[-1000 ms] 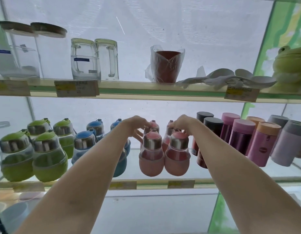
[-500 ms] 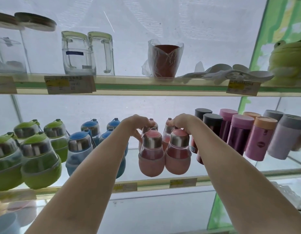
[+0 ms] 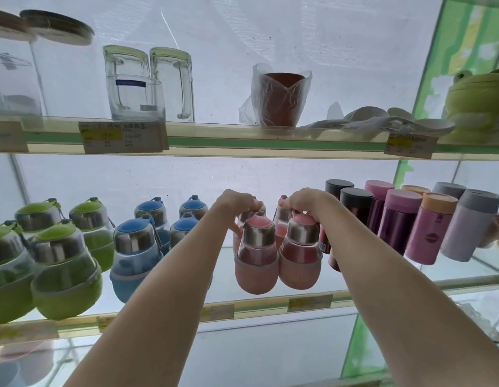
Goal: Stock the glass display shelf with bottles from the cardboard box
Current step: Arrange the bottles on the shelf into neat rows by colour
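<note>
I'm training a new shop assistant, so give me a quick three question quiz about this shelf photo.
1. True or false: the blue bottles stand between the green bottles and the pink bottles.
2. What do the left hand and right hand reach for?
3. Which sits on the upper shelf? A) glass mugs B) purple flasks C) blue bottles

Key: 1 true; 2 the tops of the pink bottles; 3 A.
</note>
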